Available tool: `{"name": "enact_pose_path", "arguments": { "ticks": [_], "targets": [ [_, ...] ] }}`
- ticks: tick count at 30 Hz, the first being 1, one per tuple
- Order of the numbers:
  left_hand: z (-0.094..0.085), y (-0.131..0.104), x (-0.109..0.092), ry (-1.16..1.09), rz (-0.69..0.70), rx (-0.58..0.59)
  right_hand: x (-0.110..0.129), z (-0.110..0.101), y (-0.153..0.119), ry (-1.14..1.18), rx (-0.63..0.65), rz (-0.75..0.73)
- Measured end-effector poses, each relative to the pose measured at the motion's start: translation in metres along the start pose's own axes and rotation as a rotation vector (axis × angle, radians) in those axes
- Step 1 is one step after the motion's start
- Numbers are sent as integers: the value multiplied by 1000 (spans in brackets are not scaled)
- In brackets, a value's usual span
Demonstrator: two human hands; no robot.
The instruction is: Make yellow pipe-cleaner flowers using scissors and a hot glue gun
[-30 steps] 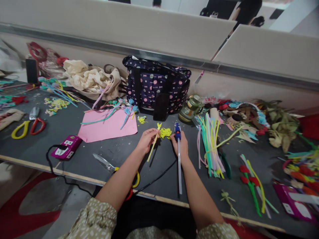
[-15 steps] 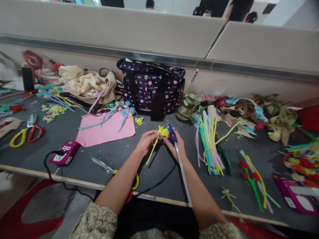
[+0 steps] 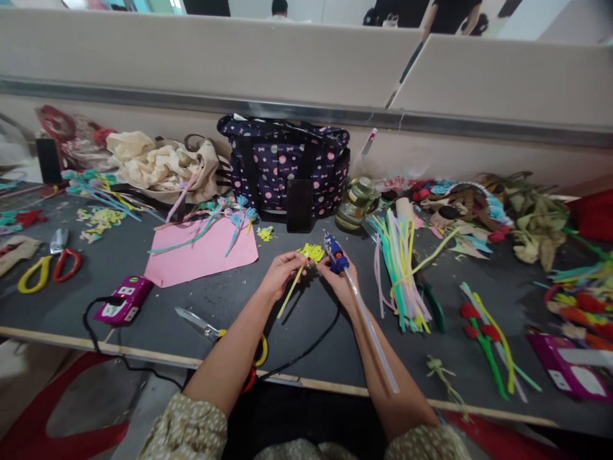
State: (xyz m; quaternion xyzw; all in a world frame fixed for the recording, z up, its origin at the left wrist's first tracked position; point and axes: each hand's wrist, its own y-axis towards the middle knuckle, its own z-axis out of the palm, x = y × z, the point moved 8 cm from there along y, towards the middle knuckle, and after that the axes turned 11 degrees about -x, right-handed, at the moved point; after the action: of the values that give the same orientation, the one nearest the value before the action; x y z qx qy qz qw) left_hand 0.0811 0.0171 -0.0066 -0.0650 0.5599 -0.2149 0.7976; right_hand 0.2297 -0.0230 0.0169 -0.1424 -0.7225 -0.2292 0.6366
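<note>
Pinched narrow between thumb and fingers, the left hand point(image 3: 283, 275) holds a thin yellow stem point(image 3: 290, 299) that slants down toward the person. Fingertips cover its upper end, and where it meets the bright yellow pieces point(image 3: 311, 251) behind it is hard to make out. The visible part of the stem looks straight, slim and pale, over the bare dark table point(image 3: 211, 294). The yellow pieces look small, ragged and bunched together; whether any are fixed to the stem cannot be told.

To the right, the right hand point(image 3: 341, 281) is closed around a blue glue gun point(image 3: 338, 254), its palm and fingers hiding much of the body. The gun's tip points up and away, and a long clear glue stick point(image 3: 374, 335) runs out of its back, over the right forearm. Whether the right fingertips touch the yellow pieces is unclear.

Among the things about the hands, from the left, a purple box point(image 3: 125, 300) has a black cord plugged into it. A pink sheet point(image 3: 204, 255) lies partly under fuzzy stems with blue flowers. Scissors point(image 3: 198, 324) show their blades, but the left forearm hides part of the handles. Beyond the hands, a dark phone point(image 3: 299, 206) leans against a patterned bag point(image 3: 282, 169), covering some of its front. Right of the hands lies a bundle of colored stems point(image 3: 402, 275).
</note>
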Motion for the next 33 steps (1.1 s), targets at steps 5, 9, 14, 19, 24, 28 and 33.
{"name": "enact_pose_path", "arguments": {
  "ticks": [5,9,14,19,24,28,33],
  "targets": [
    [0,-2,-1,13,-7,-3,1,1,-1,12,3,6],
    [1,-3,-4,-1,-1,-18,2,1,-1,-35,41,-1],
    [3,-4,-5,-6,9,9,7,2,-3,-57,45,3],
    [5,-5,-5,-10,15,30,6,2,-3,-18,34,76],
    [4,-5,-8,-11,32,8,1,2,-2,13,33,142],
    [8,-6,-8,-12,31,54,1,6,-4,12,79,139],
    [7,-5,-6,1,14,37,-1,5,-3,73,50,182]
  ]
}}
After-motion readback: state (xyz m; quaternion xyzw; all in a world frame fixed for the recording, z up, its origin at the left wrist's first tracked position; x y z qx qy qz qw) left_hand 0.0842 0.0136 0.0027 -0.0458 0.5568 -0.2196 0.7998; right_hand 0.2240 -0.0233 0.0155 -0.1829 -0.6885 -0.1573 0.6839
